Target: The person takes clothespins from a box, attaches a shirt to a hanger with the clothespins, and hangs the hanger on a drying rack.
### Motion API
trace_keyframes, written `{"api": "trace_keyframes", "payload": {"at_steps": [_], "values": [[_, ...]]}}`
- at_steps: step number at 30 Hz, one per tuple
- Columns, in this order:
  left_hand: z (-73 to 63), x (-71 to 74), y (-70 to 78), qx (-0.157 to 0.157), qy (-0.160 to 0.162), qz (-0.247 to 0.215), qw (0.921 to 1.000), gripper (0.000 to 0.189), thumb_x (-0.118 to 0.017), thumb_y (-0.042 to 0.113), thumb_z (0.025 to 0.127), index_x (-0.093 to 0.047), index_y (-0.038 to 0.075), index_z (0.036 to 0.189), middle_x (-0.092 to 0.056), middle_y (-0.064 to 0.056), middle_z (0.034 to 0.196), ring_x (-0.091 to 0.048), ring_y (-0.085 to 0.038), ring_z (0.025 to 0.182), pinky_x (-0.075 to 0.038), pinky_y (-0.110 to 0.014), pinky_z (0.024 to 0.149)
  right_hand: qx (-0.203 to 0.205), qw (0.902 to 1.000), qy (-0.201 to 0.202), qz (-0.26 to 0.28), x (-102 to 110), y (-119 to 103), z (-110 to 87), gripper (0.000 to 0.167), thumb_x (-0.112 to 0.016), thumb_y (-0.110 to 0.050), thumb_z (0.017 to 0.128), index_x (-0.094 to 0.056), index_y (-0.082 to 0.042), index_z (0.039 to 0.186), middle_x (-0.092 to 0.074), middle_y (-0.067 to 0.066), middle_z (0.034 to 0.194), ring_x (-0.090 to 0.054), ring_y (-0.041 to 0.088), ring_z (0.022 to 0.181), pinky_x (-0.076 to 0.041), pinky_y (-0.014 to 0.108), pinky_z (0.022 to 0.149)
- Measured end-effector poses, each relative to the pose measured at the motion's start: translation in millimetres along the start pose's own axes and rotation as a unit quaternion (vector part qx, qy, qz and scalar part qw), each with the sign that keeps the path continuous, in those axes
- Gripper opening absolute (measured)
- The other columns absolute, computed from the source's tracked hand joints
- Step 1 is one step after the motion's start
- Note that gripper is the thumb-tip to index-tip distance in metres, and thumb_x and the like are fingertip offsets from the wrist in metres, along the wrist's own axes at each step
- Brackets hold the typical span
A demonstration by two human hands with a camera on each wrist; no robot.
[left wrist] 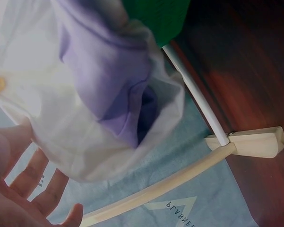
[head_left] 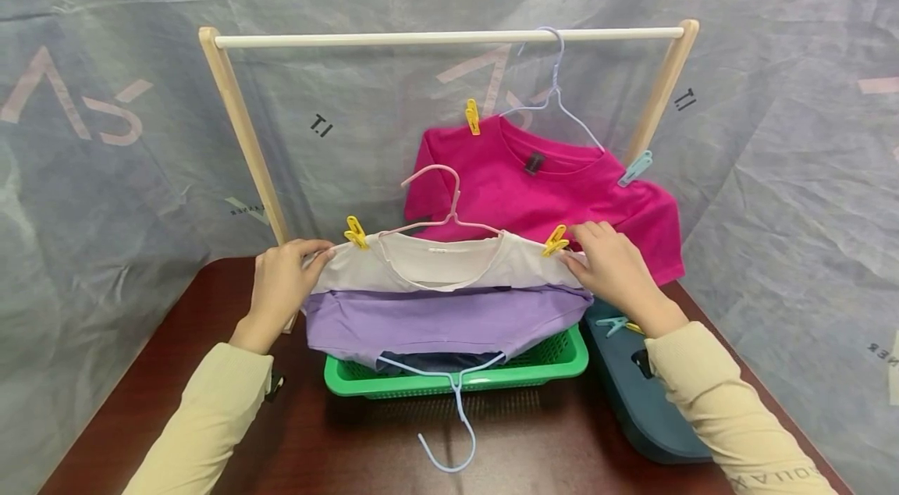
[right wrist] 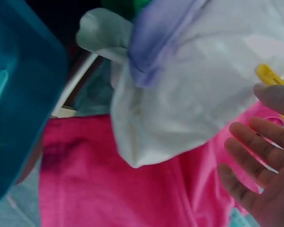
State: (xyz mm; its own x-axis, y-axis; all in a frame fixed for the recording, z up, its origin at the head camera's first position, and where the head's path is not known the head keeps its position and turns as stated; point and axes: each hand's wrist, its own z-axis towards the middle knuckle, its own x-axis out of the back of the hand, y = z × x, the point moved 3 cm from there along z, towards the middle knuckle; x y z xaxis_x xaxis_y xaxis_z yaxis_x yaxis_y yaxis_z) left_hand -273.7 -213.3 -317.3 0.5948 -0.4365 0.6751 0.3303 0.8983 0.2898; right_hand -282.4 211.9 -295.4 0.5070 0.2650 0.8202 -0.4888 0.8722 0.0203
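Note:
A white shirt [head_left: 530, 265] on a pink hanger [head_left: 449, 219] stands spread above the basket, a yellow clothespin [head_left: 356, 233] at its left shoulder and another [head_left: 555, 240] at its right. My left hand [head_left: 284, 284] pinches the shirt's left shoulder edge between thumb and fingers. Thumb at the right shoulder, my right hand [head_left: 614, 265] has its fingers extended and spread beside the clothespin, as the right wrist view shows. Just below lies a purple shirt [head_left: 435, 319], its light-blue hanger [head_left: 460, 409] hooking down over the basket's front.
The green basket [head_left: 449, 384] sits on the dark red table [head_left: 281, 432]. Behind, a wooden rack [head_left: 316, 40] carries a pink shirt [head_left: 485, 175] on a blue hanger with clothespins. At right is a dark blue box [head_left: 653, 409], with clothespins [head_left: 612, 325] on it.

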Motion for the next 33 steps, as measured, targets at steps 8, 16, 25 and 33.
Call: {"api": "trace_keyframes", "payload": {"at_steps": [8, 16, 25, 33], "values": [[-0.6, 0.5, -3.0, 0.003, -0.001, -0.003, 1.0, 0.015, -0.065, 0.023, 0.084, -0.073, 0.013, 0.092, -0.071, -0.011, 0.087, -0.053, -0.021, 0.051, -0.039, -0.046, 0.064, -0.007, 0.9999, 0.012, 0.006, -16.2, 8.4, -6.3, 0.009, -0.066, -0.011, 0.078, -0.063, -0.006, 0.084, -0.065, 0.009, 0.08, -0.057, 0.026, 0.076, -0.05, 0.04, 0.062], [1.3, -0.9, -8.2, 0.001, 0.01, -0.003, 0.9999, 0.011, -0.065, 0.018, 0.084, -0.072, 0.011, 0.089, -0.071, -0.011, 0.082, -0.059, -0.027, 0.058, -0.04, -0.047, 0.061, -0.046, 0.9984, 0.033, 0.011, -20.0, 14.5, -8.6, 0.007, -0.067, -0.013, 0.079, -0.067, -0.011, 0.085, -0.066, 0.006, 0.078, -0.059, 0.023, 0.074, -0.049, 0.043, 0.054], [9.8, 0.4, -5.6, -0.015, 0.02, 0.016, 0.9996, 0.012, -0.065, 0.018, 0.084, -0.071, 0.009, 0.088, -0.071, -0.011, 0.082, -0.061, -0.031, 0.061, -0.039, -0.049, 0.061, -0.051, 0.9959, 0.075, 0.003, -9.4, 13.4, -3.8, 0.005, -0.067, -0.012, 0.077, -0.066, -0.009, 0.081, -0.063, 0.008, 0.071, -0.058, 0.025, 0.067, -0.045, 0.043, 0.044], [26.8, 6.3, 5.8, -0.033, 0.023, 0.033, 0.9987, 0.013, -0.063, 0.019, 0.085, -0.071, 0.009, 0.089, -0.07, -0.012, 0.083, -0.062, -0.032, 0.062, -0.04, -0.048, 0.06, -0.063, 0.9934, 0.095, -0.007, 6.2, 17.9, 2.8, 0.006, -0.064, -0.009, 0.078, -0.066, -0.009, 0.084, -0.066, 0.011, 0.075, -0.058, 0.03, 0.067, -0.044, 0.046, 0.043]]}}
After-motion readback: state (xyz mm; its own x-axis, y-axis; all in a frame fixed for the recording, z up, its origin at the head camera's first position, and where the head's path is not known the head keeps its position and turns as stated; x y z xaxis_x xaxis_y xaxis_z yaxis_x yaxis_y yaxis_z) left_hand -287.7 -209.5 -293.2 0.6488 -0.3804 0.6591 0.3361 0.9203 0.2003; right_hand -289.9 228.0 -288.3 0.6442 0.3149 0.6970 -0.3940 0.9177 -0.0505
